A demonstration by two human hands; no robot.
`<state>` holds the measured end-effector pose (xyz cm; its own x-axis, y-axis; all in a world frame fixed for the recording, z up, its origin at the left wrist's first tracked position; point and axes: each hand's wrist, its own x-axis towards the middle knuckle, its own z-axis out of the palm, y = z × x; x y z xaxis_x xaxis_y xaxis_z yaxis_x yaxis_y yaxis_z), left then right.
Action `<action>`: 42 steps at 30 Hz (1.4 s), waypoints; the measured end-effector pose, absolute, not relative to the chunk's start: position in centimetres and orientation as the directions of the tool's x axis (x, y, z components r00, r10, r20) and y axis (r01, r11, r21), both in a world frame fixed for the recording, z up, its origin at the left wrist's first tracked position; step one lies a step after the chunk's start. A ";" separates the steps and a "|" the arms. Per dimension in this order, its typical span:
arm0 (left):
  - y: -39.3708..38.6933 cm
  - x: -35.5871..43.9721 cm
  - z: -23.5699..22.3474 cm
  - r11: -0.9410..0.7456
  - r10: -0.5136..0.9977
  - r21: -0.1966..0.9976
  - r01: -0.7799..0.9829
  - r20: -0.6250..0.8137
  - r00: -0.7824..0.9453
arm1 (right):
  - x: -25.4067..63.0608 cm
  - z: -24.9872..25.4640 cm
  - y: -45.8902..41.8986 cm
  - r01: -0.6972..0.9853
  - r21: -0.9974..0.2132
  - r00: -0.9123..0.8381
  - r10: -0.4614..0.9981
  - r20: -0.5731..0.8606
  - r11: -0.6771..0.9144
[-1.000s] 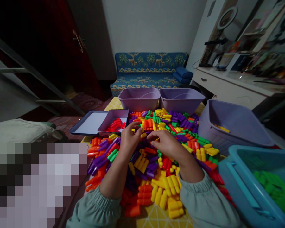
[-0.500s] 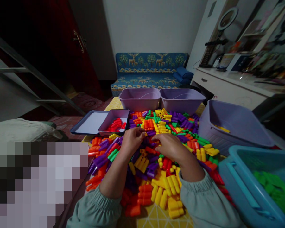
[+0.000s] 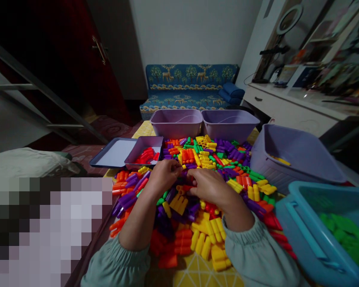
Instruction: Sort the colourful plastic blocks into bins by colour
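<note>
Bullet-shaped plastic building blocks (image 3: pixel 178 204) in yellow, orange, red, purple and green lie heaped on the table. My left hand (image 3: pixel 165 175) is over the middle of the heap, its fingers curled together by a small yellow piece (image 3: pixel 184 167); what lies between the fingertips is hidden. Just to the right, my right hand (image 3: pixel 211 184) reaches into the heap with bent fingers. Red shows between its finger and thumb, but I cannot make out the piece. The thumb is close to an orange block (image 3: pixel 186 187). A small gap separates the two hands.
Beyond the heap stand two purple bins (image 3: pixel 176 124) (image 3: pixel 230 123). At right are a larger purple bin (image 3: pixel 290 167) with yellow pieces and a blue tub (image 3: pixel 305 235) with green pieces. A box (image 3: pixel 143 162) of red pieces sits at left beside its lid (image 3: pixel 115 153).
Both hands have come down lower into the heap and nearer the body. The left fingers have curled in, and the right fingers have closed toward the blocks near the orange one.
</note>
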<state>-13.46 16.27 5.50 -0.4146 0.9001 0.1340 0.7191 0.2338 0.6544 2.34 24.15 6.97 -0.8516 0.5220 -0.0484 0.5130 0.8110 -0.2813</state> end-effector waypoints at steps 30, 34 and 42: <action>17.2 -6.7 4.1 -0.301 0.952 0.610 0.733 0.141 0.272 | 4.1 6.6 28.9 0.679 -0.470 -0.568 0.809 0.149 0.564; 17.8 -8.5 4.3 -0.109 0.987 0.846 0.522 0.152 -0.041 | 3.9 6.1 29.2 0.513 -0.682 -0.480 0.833 0.276 0.521; 18.2 -11.3 4.0 -0.009 0.897 0.882 -0.471 -0.202 -0.394 | 2.3 6.3 28.1 -0.002 -0.972 -0.508 0.837 0.203 0.235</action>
